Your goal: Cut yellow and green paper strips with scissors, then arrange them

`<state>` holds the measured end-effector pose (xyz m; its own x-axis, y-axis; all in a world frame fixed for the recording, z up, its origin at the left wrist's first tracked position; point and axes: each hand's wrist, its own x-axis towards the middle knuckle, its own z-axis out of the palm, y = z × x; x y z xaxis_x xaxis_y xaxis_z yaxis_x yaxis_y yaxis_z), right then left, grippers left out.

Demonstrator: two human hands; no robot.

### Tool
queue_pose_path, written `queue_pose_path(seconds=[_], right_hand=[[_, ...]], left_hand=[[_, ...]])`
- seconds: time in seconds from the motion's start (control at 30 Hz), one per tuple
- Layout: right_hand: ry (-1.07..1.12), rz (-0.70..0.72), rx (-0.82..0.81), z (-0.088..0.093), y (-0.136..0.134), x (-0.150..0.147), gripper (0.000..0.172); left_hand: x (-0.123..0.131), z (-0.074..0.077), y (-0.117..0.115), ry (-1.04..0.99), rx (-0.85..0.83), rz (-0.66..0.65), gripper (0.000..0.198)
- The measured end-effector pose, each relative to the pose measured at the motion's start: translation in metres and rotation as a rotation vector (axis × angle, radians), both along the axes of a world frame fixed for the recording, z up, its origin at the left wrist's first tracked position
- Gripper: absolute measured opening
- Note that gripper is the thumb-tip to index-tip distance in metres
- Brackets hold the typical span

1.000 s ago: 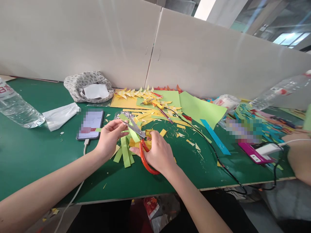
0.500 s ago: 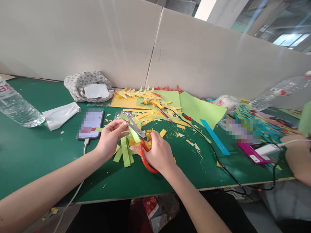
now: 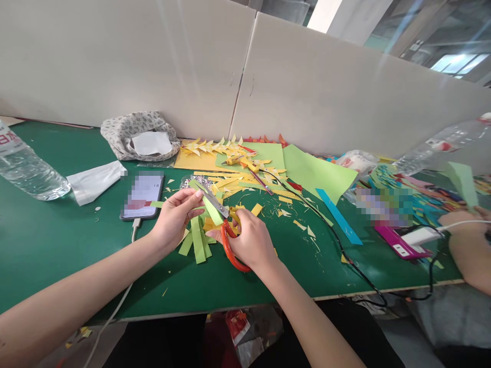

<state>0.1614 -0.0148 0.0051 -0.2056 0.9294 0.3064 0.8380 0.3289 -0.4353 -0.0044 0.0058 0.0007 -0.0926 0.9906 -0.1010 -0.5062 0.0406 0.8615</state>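
Observation:
My right hand (image 3: 251,240) is closed round the orange handles of a pair of scissors (image 3: 217,212), whose metal blades point up and left. My left hand (image 3: 175,214) pinches a light green paper strip (image 3: 209,207) that lies between the blades. Under both hands lies a small heap of cut green strips (image 3: 197,239) and yellow pieces on the green table (image 3: 57,240).
A phone (image 3: 142,195) on a white cable lies left of my hands, with a water bottle (image 3: 26,171) and white tissue (image 3: 95,181) further left. Yellow and green paper sheets (image 3: 318,171) and scraps lie behind. At the right, another person's hand (image 3: 466,225) holds a green paper; a black cable crosses there.
My hands and the scissors have stayed almost in place, with the blades working on the green strip. The other person's hand at the right has lifted a green paper into view.

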Motion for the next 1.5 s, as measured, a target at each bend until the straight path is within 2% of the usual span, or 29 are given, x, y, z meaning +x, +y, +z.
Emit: queue_pose_path(seconds=[0.4, 0.67, 1.2, 1.5], right_hand=[[0.034, 0.034, 0.055, -0.0048, 0.0046, 0.0041, 0.040], [-0.027, 0.014, 0.030, -0.0029, 0.0020, 0.0036, 0.043], [0.032, 0.030, 0.088, -0.0028, 0.0033, 0.0036, 0.039], [0.079, 0.026, 0.068, -0.0033, 0.0037, 0.0014, 0.039]], left_hand=[[-0.0021, -0.0003, 0.0024, 0.021, -0.002, -0.023, 0.016], [0.0016, 0.0018, -0.0017, 0.021, 0.061, -0.155, 0.012], [0.0004, 0.0003, -0.0009, 0.030, 0.056, -0.220, 0.010], [0.0023, -0.0025, -0.0041, 0.059, 0.045, -0.259, 0.011]])
